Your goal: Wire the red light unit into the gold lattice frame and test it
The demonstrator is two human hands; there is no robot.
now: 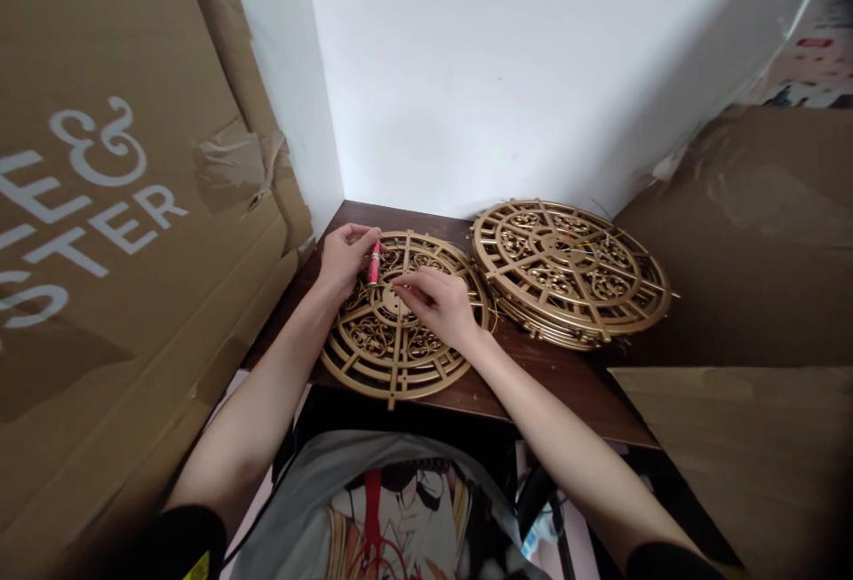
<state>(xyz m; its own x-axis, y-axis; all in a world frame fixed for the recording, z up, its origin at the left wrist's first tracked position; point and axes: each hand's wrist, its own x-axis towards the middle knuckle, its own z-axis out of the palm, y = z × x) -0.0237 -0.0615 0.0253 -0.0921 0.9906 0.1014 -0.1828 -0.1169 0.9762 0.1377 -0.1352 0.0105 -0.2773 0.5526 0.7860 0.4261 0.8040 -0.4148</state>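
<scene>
A round gold openwork frame lies flat on the dark wooden table. Above its upper left part, my left hand pinches a small red tube that has a pale band and points downward. My right hand is over the frame's middle, thumb and fingertips pressed together near the central disc. Whatever is between those fingertips is too small to make out. A yellow wire shows at the frame's right edge.
Several similar gold frames are stacked on the right, with thin wires on top. A large cardboard box stands on the left, and more cardboard on the right. A white wall rises behind.
</scene>
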